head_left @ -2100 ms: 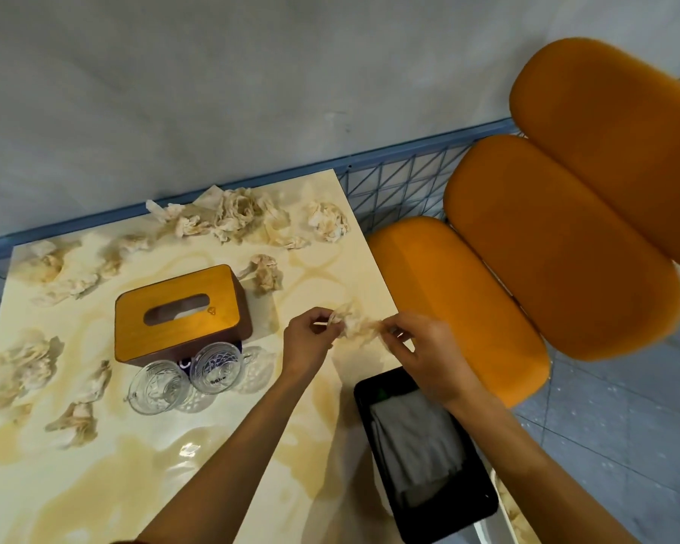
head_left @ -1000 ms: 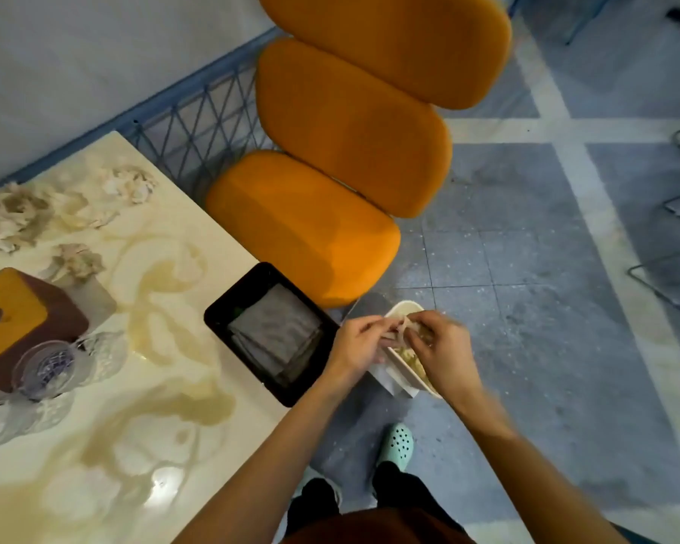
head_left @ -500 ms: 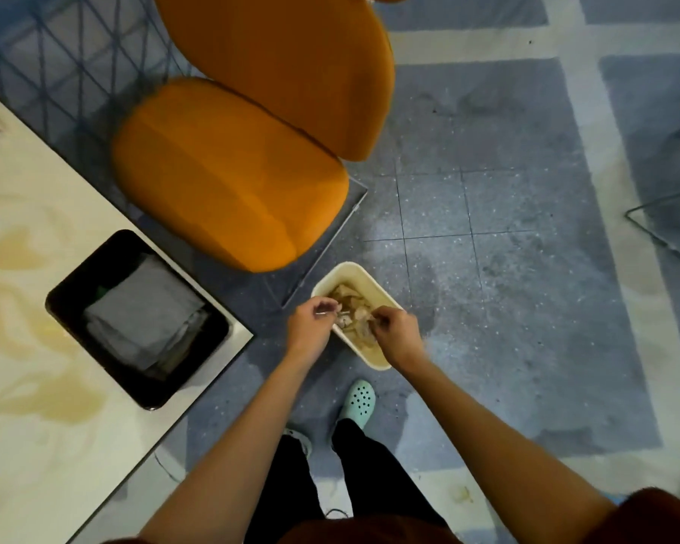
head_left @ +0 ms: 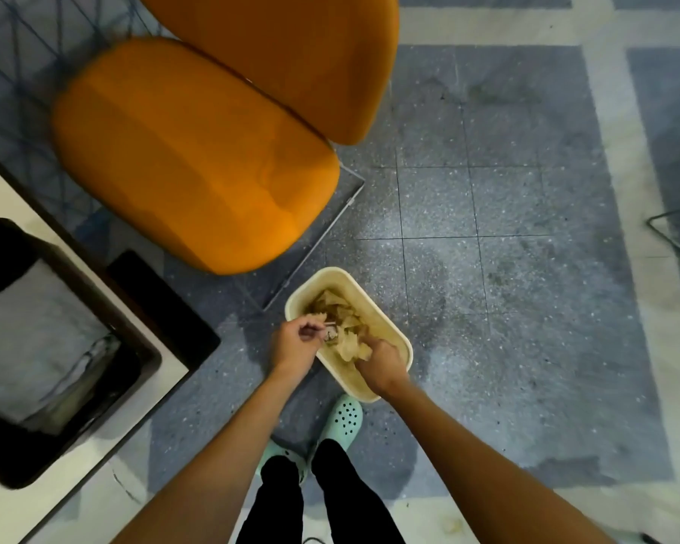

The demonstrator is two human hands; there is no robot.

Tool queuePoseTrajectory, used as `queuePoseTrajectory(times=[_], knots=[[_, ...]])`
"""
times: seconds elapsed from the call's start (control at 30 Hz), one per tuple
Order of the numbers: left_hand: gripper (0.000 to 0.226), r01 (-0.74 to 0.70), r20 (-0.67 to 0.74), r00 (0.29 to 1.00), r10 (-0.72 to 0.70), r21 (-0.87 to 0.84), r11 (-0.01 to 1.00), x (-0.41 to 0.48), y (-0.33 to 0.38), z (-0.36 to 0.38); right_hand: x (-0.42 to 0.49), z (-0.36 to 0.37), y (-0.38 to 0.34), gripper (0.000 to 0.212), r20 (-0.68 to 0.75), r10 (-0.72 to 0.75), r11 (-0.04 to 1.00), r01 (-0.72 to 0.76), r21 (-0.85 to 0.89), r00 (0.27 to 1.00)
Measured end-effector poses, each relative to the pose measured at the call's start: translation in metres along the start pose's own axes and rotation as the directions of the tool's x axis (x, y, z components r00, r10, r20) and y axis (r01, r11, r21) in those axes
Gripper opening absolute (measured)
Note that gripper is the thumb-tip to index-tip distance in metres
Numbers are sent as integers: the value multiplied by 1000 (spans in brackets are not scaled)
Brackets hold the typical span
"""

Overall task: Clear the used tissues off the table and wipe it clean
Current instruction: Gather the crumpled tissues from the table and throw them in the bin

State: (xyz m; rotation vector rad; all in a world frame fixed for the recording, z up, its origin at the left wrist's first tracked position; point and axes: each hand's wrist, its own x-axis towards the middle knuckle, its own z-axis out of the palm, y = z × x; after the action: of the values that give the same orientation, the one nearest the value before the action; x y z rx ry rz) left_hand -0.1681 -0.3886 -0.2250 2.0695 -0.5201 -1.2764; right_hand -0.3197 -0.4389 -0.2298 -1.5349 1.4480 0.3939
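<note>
Lowering the tissue from the bench into the floor bin, I have my left hand pinching and right hand gripping it, fingers curled; release comes next, I judge.

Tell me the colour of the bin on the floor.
The bin is cream, a pale off-white; the head view shows it best.

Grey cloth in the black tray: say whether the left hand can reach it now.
Probably yes. The grey cloth lies uncovered in the black tray on the table corner, but the left hand is down at the bin pinching tissue and must drop it first.
</note>
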Motion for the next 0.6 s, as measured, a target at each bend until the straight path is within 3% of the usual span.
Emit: queuePoseTrajectory(times=[0.1, 0.23, 0.4, 0.6], knots=[[14, 13, 10, 1000, -13, -49, 999, -3, 0, -3, -5, -6, 3, 51, 21, 19, 1000, -19, -1, 1000], [19, 99, 28, 995, -96, -119, 988, -11, -1, -6, -18, -18, 0, 41, 8, -8, 999, 7, 49, 1000], [13, 109, 33, 994, -105, -160, 981, -35, 18, -12, -32, -35, -5, 27, -44, -45, 995, 48, 85, 998], [17, 97, -28, 994, -106, -231, 968, -86, 40, -40, -79, -38, -49, 6, -81, -245, 966, 250, 62, 966]])
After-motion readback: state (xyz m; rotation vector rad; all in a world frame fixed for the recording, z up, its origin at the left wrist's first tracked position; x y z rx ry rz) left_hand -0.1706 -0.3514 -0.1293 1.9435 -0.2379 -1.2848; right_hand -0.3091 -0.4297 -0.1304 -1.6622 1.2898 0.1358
